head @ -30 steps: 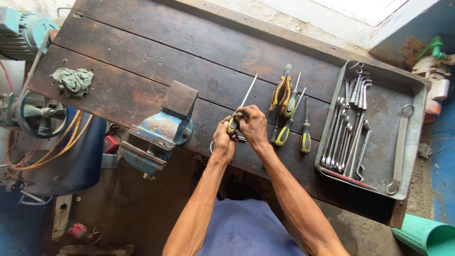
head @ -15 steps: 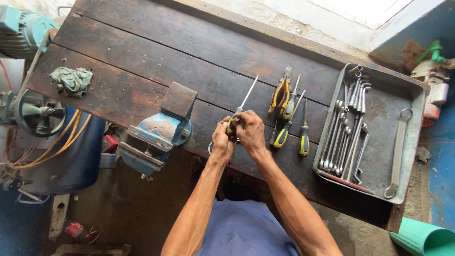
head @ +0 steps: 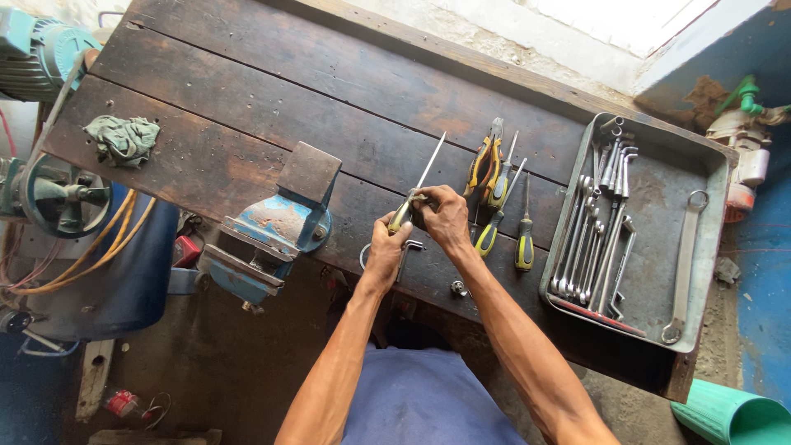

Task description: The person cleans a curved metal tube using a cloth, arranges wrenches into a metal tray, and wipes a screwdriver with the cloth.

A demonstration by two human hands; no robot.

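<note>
Both my hands hold one long screwdriver [head: 427, 171] with a yellow and black handle, its shaft pointing up and away over the dark wooden bench [head: 329, 107]. My left hand [head: 385, 249] grips the lower end of the handle. My right hand [head: 445, 216] wraps the handle just above it. A bent metal key [head: 405, 254] and a small nut [head: 457, 288] lie on the bench under my hands. Right of my right hand lie orange pliers [head: 486, 163] and three more screwdrivers [head: 522, 234].
A blue bench vise [head: 276, 227] is bolted at the bench's near edge, left of my hands. A metal tray [head: 659, 214] holds several wrenches at the right. A green rag [head: 124, 138] lies at the far left. A motor [head: 33, 49] stands off the bench's left end.
My hands have lifted slightly off the bench and shifted right along the handle, uncovering the bent key and the nut. The screwdriver keeps pointing the same way.
</note>
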